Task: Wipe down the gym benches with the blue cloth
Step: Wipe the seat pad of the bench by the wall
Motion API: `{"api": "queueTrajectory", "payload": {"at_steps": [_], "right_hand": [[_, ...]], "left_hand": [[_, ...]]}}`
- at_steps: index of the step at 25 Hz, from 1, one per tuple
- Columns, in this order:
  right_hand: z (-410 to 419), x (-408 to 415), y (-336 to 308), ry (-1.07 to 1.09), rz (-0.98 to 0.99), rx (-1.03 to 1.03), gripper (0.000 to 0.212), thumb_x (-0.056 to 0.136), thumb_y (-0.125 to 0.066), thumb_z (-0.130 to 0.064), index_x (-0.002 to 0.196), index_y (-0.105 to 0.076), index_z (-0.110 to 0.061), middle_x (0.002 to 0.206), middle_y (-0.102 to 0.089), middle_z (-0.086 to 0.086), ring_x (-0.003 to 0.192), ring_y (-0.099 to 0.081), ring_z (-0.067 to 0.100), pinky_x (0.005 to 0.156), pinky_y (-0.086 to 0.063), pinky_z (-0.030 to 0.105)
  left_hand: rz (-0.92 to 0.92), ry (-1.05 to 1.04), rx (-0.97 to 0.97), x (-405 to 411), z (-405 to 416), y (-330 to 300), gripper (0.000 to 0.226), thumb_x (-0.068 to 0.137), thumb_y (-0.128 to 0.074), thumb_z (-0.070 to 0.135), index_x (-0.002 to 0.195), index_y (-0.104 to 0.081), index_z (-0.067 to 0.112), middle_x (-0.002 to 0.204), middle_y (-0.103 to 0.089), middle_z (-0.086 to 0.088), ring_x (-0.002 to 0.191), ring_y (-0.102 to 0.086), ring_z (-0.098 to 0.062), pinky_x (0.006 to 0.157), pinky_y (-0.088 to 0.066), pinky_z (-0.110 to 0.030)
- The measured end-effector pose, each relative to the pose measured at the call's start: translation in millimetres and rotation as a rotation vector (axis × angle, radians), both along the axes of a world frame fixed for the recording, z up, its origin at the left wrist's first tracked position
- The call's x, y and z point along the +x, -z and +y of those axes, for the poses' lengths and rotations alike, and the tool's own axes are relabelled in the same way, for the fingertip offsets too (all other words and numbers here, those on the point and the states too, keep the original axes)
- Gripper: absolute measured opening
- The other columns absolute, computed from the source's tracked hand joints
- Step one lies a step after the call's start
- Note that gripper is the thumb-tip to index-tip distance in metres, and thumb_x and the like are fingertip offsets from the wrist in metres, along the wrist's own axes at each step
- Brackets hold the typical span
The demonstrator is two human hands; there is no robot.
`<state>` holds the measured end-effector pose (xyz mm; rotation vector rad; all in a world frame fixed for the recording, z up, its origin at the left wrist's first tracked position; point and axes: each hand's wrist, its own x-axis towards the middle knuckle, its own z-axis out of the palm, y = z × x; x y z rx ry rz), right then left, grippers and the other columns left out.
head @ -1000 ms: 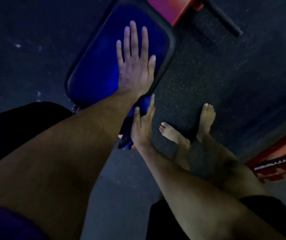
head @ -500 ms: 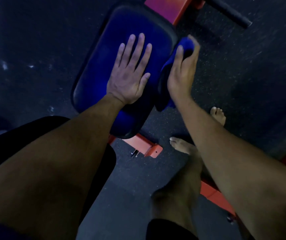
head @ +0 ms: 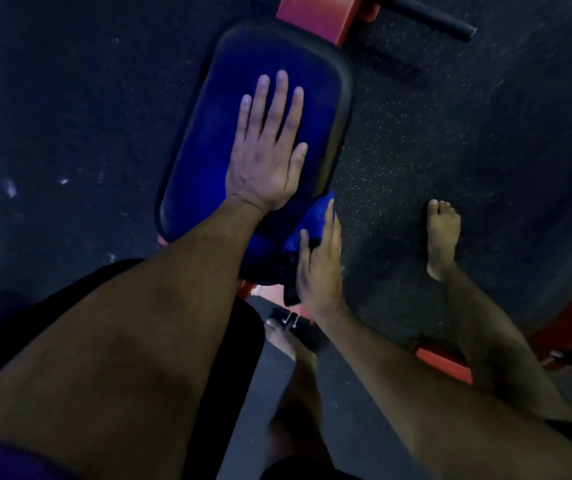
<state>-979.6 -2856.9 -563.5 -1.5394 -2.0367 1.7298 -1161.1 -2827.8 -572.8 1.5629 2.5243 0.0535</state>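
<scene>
Since half a second ago my right hand (head: 319,268) has slid the blue cloth (head: 314,221) down the bench pad (head: 208,161) edge to its 5 o'clock corner, pressing it with straight fingers, while my left hand (head: 265,161) lies flat, released, on the pad.

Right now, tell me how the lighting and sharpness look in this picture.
Head view: dim, blue-tinted light; bench pad and left hand fairly sharp; blue cloth under the right hand sits in shadow; wide-angle stretch enlarges the forearms.
</scene>
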Motion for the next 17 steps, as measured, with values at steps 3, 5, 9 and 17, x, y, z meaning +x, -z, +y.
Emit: {"api": "queueTrajectory", "payload": {"at_steps": [3, 5, 9, 17], "right_hand": [[5.6, -16.5, -4.6, 0.126, 0.01, 0.01, 0.058, 0.104, -0.042, -0.027, 0.155, -0.023, -0.008, 0.153, -0.035, 0.016, 0.14, -0.035, 0.027, 0.114, -0.022, 0.025], [44.5, -49.6, 4.5, 0.215, -0.021, 0.09, 0.053, 0.104, -0.044, -0.024, 0.153, -0.029, -0.009, 0.147, -0.042, 0.015, 0.134, -0.042, 0.026, 0.113, -0.027, 0.027], [130.1, -86.6, 27.1, 0.219, 0.069, 0.28, 0.044, 0.103, -0.041, -0.029, 0.142, -0.044, -0.007, 0.13, -0.053, 0.014, 0.115, -0.057, 0.023, 0.098, -0.048, 0.038], [102.9, -61.3, 40.9, 0.2, 0.222, 0.185, 0.05, 0.104, -0.042, -0.038, 0.153, -0.032, -0.027, 0.147, -0.042, 0.006, 0.128, -0.048, 0.013, 0.089, -0.036, 0.002]], "left_hand": [[0.02, 0.024, 0.019, 2.4, -4.3, 1.7, 0.063, 0.106, -0.034, 0.034, 0.161, -0.022, 0.005, 0.167, -0.018, -0.021, 0.156, -0.014, -0.04, 0.127, -0.008, -0.053], [0.045, 0.021, 0.016, -0.4, -3.7, 2.3, 0.062, 0.107, -0.029, 0.036, 0.161, -0.021, 0.007, 0.168, -0.018, -0.02, 0.156, -0.014, -0.038, 0.128, -0.008, -0.052], [0.07, 0.033, 0.015, 4.7, -6.3, 7.0, 0.063, 0.107, -0.024, 0.038, 0.162, -0.017, 0.008, 0.169, -0.014, -0.018, 0.157, -0.01, -0.037, 0.128, -0.005, -0.05], [0.077, 0.013, 0.014, 3.4, -8.7, 9.2, 0.064, 0.106, -0.025, 0.037, 0.162, -0.019, 0.007, 0.169, -0.015, -0.018, 0.157, -0.01, -0.037, 0.127, -0.007, -0.052]]}}
